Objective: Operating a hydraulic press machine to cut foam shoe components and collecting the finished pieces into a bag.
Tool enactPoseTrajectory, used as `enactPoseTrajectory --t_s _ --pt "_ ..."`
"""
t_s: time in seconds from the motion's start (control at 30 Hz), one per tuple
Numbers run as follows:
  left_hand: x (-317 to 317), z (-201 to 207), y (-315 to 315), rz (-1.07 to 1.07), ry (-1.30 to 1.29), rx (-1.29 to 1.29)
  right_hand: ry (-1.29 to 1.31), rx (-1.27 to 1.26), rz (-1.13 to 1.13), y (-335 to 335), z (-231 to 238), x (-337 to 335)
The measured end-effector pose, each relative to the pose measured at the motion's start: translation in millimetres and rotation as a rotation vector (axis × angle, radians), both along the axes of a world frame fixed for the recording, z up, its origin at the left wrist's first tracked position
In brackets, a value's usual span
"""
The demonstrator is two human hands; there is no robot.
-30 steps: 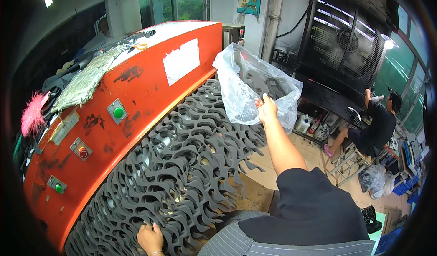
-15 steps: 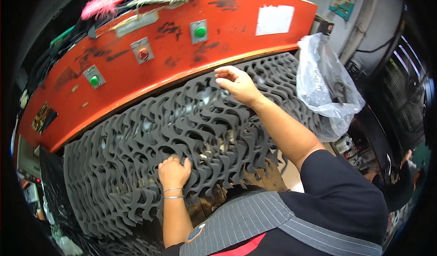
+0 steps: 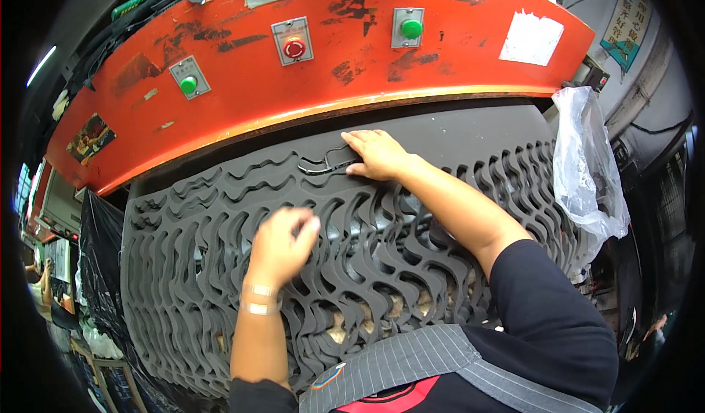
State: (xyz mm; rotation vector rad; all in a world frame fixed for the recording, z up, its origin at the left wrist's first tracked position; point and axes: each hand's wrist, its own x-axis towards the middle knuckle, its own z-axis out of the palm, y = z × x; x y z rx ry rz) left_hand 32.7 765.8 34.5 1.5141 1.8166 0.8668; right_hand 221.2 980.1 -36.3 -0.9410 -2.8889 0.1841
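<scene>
the right hand (image 3: 378,153) reaches across a thick dark grey sheet (image 3: 470,130), its thumb and fingers closed around the right end of a curved, dark, shiny-edged frame (image 3: 317,167). the frame lies on top of the sheet, where the smooth strip along the far side meets the part full of wavy openings, with its curved left end clear of the fingers.

the left hand (image 3: 283,244) is nearer the body, above the wavy cut rows (image 3: 220,248) and just below and left of the frame, apart from it. its thumb stands out to one side and the fingers curl (they are blurred, so i can't tell whether they meet or pinch anything). bright bands (image 3: 262,300) circle that wrist.

beyond the sheet rises a long orange-red machine panel (image 3: 352,82), carrying a red button (image 3: 294,48) between two green ones, plus a torn white paper (image 3: 532,38) toward the right. a clear plastic bag (image 3: 587,163) hangs at the sheet's right end, and black plastic (image 3: 100,251) drapes beside its left end. a striped grey strap (image 3: 400,354) crosses the person's dark clothing at the lower edge.
</scene>
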Motion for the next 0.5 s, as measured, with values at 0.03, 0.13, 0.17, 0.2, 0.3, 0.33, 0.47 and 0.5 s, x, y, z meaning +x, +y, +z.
enactPoseTrajectory --t_s 0.03,0.13,0.17,0.2,0.3,0.33,0.47,0.5 --pt "-6.4 -21.2 24.4 0.046 0.055 0.081 -0.083 -0.043 -0.010 2.5 -12.9 -9.3" --pt "-39.4 -106.2 55.0 0.149 0.316 0.021 -0.071 -0.165 0.119 -10.8 -4.9 -47.6" --pt "-28.6 -115.8 62.5 0.106 0.435 -0.080 -0.088 -0.167 0.114 -4.6 -8.7 -40.0" --pt "-23.8 -123.5 68.1 0.106 0.421 -0.084 0.010 -0.151 0.124 0.1 -11.8 -33.5" --pt "-9.2 -115.7 80.2 0.105 0.368 -0.044 0.175 -0.140 0.111 10.3 -17.8 -7.9" --pt "-12.9 -120.8 80.6 0.119 0.372 -0.050 0.279 -0.133 0.118 12.1 -18.8 -11.0" --pt "-18.7 -126.4 82.6 0.154 0.395 -0.144 0.526 -0.045 0.027 12.8 -5.0 -8.1" --pt "-21.7 -124.9 83.5 0.107 0.405 -0.152 0.607 -0.047 -0.034 14.9 2.4 -7.1"
